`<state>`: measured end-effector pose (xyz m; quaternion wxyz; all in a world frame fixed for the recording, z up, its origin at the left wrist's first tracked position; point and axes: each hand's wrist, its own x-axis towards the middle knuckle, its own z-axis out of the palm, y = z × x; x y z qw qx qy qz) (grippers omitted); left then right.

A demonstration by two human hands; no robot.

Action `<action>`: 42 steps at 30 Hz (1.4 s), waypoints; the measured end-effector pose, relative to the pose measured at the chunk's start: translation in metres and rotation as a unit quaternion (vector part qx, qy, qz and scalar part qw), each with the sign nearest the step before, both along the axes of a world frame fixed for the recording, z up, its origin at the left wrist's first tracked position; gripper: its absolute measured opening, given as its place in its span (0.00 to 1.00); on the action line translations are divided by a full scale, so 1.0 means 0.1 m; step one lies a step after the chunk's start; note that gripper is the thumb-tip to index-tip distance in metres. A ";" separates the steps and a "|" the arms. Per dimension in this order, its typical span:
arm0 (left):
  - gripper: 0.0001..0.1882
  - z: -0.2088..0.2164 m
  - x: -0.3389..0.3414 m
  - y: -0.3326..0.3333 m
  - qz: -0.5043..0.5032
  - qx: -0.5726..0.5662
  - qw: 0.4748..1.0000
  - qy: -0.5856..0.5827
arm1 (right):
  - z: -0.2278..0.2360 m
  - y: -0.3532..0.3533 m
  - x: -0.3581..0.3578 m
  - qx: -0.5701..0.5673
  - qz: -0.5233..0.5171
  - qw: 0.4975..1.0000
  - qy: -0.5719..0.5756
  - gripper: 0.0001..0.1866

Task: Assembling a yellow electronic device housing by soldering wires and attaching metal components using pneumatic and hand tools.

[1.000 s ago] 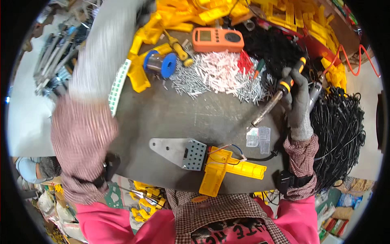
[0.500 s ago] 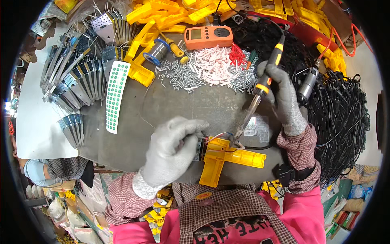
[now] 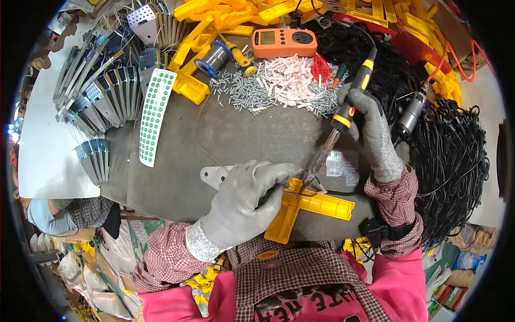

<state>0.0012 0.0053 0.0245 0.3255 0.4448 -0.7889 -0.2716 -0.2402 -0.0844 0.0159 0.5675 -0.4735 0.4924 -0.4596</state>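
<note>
My right hand (image 3: 371, 123), in a grey glove, is wrapped round a soldering iron (image 3: 343, 115) with a yellow and black handle. The iron slants down to the left, its tip at the yellow plastic housing (image 3: 322, 205), where thin wires show. Over the housing's left end, my gloved left hand (image 3: 247, 198) is closed in a pinch, fingertips close to the iron's tip. A thin strand of solder wire (image 3: 206, 147) runs from the spool (image 3: 213, 58) down to that hand; its end is hidden. A metal plate with holes (image 3: 213, 175) sticks out behind the left hand.
Behind lie loose screws (image 3: 241, 91), pale pink sleeves (image 3: 287, 78) and an orange meter (image 3: 284, 42). Metal plates (image 3: 107, 96) and a sheet of green dots (image 3: 156, 115) are at left. Black cables (image 3: 448, 166) and a power screwdriver (image 3: 410, 115) lie at right.
My left hand has moved right and closed its fingers nearer the iron's tip, uncovering the holed metal plate. The iron's tip has shifted slightly left over the housing.
</note>
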 end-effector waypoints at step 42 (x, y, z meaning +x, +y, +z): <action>0.10 0.09 -0.47 -0.61 -0.232 0.134 0.963 0.016 | 0.50 0.28 -0.33 -0.190 0.264 0.829 0.455 0.19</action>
